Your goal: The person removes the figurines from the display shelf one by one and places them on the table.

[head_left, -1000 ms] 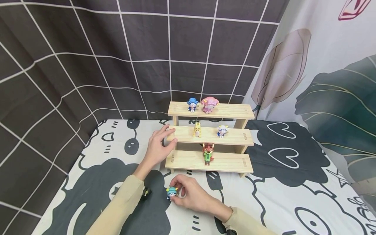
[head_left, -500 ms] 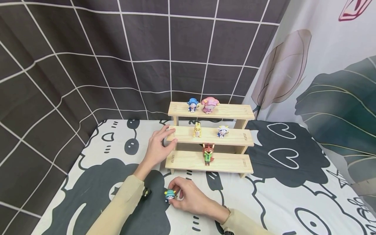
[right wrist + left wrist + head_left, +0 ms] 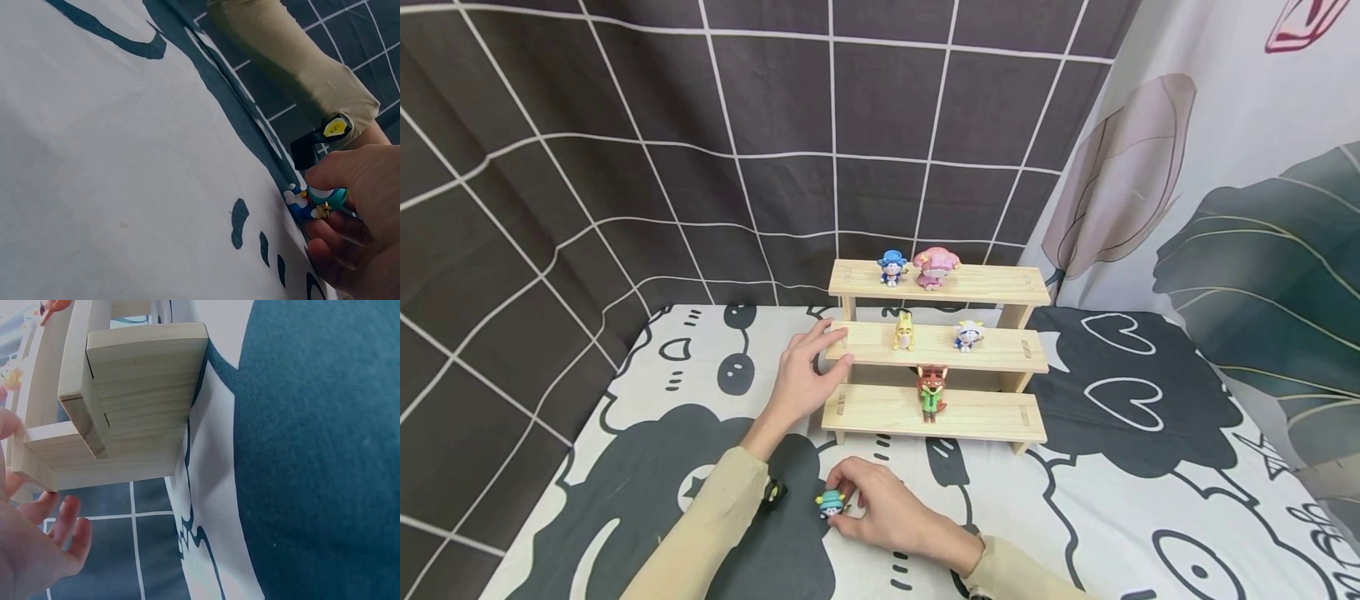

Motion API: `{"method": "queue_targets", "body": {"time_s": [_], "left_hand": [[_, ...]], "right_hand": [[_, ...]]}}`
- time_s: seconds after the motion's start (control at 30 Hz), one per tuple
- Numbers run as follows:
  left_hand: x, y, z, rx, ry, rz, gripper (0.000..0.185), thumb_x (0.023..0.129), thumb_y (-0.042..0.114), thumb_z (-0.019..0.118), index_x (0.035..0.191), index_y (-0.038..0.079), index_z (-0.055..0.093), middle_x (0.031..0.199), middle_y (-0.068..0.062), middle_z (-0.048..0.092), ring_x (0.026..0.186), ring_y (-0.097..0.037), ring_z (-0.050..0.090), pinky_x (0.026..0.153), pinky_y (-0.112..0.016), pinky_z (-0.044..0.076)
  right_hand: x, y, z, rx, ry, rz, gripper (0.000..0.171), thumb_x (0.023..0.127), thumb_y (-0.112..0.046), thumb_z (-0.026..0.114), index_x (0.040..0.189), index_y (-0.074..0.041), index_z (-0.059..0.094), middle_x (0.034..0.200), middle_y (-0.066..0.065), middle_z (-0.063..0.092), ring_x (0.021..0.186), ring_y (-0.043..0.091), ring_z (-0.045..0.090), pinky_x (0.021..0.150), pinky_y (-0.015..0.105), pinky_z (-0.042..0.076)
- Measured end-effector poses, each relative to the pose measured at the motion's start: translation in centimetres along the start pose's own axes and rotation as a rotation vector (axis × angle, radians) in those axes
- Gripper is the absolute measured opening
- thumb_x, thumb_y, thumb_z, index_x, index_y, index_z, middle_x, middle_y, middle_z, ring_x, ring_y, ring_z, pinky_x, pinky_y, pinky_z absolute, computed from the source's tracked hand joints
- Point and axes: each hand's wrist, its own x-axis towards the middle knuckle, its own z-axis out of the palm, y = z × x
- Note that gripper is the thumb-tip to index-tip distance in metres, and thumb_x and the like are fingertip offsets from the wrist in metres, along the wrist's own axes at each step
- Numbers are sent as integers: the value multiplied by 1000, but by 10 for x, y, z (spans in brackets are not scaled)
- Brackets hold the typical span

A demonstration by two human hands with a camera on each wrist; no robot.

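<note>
My right hand pinches a small figurine with a teal hat and yellow horn-like tips, low over the cloth in front of the stand. In the right wrist view, its blue-and-white body points away from the palm, the hat partly behind my thumb. My left hand grips the left end of the middle board of a three-tier wooden shelf. A blue-hatted figurine and a pink one sit on top. A yellow figurine and a white-hatted one share the middle tier; a fox figurine stands on the bottom.
A patterned black-and-white cloth covers the surface beneath. Behind the shelf hangs a dark grid curtain, with a leaf-print curtain at the right. Near the left sleeve shows a black wrist-worn device.
My right hand has moved slightly left and toward me with the teal-hatted figurine, which has tilted a little. The left hand and the shelf stay where they were.
</note>
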Motion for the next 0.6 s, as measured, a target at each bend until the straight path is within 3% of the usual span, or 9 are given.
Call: {"method": "queue_targets", "body": {"time_s": [0.6], "left_hand": [[-1,1,0,8,2,0,40,86,13,75,124,2,70,142,-22,53,121,-37,52,96,-52,46]], "right_hand": [[-1,0,1,-16,-14,0,30,82,-4,79,103,-12,59,93,-8,61,83,-3,58,63,14,47]]}}
